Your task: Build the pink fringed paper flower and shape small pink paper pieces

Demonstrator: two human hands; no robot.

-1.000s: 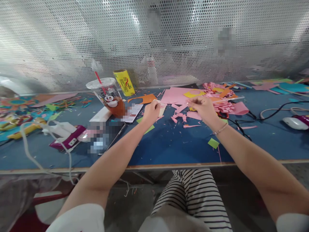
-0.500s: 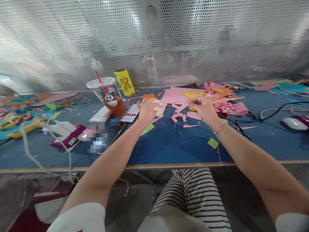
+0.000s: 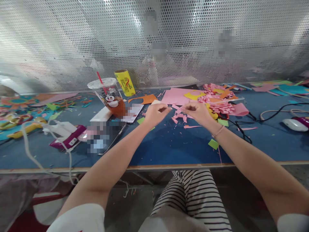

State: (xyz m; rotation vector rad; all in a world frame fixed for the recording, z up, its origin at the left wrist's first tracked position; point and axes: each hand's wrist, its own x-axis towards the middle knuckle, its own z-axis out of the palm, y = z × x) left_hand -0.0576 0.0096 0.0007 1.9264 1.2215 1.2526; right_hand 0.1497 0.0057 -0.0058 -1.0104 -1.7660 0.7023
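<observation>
Above the blue table, my left hand [image 3: 156, 113] is closed in a pinch. What its fingertips hold, if anything, is too small to make out. Facing it a short way to the right, my right hand [image 3: 200, 112] pinches a small pink paper strip [image 3: 180, 110]. Below and between the hands lie crumpled pink paper scraps [image 3: 179, 119]. Behind them is a flat pink paper sheet [image 3: 177, 95] with a curved yellow paper piece [image 3: 193, 95] at its right. Fringed pink paper [image 3: 214, 89] is heaped beyond my right hand, and a yellow piece [image 3: 212, 112] shows beside its wrist.
A drink cup [image 3: 112, 98] with a red straw, a yellow cardboard tube [image 3: 125, 83] and phones [image 3: 113, 138] stand or lie at left. A purple power strip [image 3: 70, 138] with cables is nearer the edge. Black cables [image 3: 241, 129] run right. A perforated metal panel [image 3: 169, 42] rises behind.
My left hand has moved right, away from the cream paper, and its fingers have closed into a pinch. My right hand has shifted slightly left and down, still pinching pink paper.
</observation>
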